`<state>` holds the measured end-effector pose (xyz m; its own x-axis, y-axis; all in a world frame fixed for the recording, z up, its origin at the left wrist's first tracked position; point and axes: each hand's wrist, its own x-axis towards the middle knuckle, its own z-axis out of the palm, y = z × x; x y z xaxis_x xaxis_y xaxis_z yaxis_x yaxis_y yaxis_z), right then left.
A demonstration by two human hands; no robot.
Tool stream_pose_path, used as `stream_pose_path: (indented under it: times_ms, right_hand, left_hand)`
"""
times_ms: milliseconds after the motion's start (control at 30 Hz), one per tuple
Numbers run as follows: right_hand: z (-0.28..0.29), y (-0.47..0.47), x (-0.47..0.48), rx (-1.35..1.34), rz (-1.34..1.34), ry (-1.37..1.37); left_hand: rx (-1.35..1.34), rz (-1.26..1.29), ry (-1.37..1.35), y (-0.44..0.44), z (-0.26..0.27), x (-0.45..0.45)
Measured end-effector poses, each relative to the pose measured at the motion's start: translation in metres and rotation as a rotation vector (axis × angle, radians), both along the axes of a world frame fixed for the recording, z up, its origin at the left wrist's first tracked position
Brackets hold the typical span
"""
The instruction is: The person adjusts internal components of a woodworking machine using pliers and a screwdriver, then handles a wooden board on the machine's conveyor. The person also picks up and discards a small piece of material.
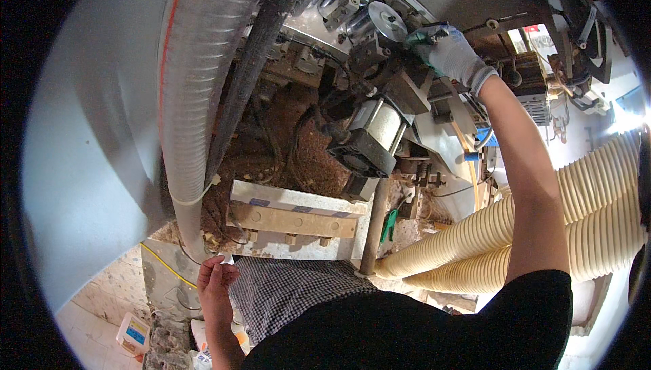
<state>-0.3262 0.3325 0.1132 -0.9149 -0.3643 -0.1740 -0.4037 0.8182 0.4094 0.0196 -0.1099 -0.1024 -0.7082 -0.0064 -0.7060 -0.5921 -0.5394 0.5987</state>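
My right hand [447,52], in a pale knitted glove with green on the fingers, reaches up to the machine, beside a shiny metal roller [387,20]. Its fingertips are partly hidden, and I cannot tell whether they grip something. Bare, my left hand [217,273] is low on the left, near the lower end of a clear ribbed hose [196,177], fingers curled with the thumb against them; whether something small is between them is unclear. A pneumatic cylinder [374,131] sits below my right hand, above a metal block with brass fittings [297,220].
Cream corrugated hoses [457,240] run along the right. A metal post [376,227] stands near my checked apron, beside a green clamp [389,225]. Sawdust-like debris [315,151] covers the machine's bed. A yellow cable [168,266] and a white plastic container [134,336] are at lower left.
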Motion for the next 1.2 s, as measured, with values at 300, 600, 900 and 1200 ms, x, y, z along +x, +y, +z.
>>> stream_pose_path:
  times_ms: [300, 600, 900, 1200]
  right_hand:
    - [-0.008, 0.014, 0.024, -0.159, -0.048, 0.189]
    - [-0.008, 0.002, 0.018, -0.148, 0.164, 0.136]
    - [0.042, 0.027, 0.034, 0.091, 0.405, 0.248]
    - [0.011, 0.053, 0.026, 0.460, 0.389, 0.269]
  left_hand:
    - [-0.015, -0.002, -0.034, -0.002, 0.001, -0.002]
    - [0.000, 0.022, -0.003, -0.002, -0.001, -0.003]
    - [-0.015, 0.010, 0.036, 0.001, -0.004, 0.000]
    - [-0.060, 0.009, -0.001, 0.004, -0.005, 0.017]
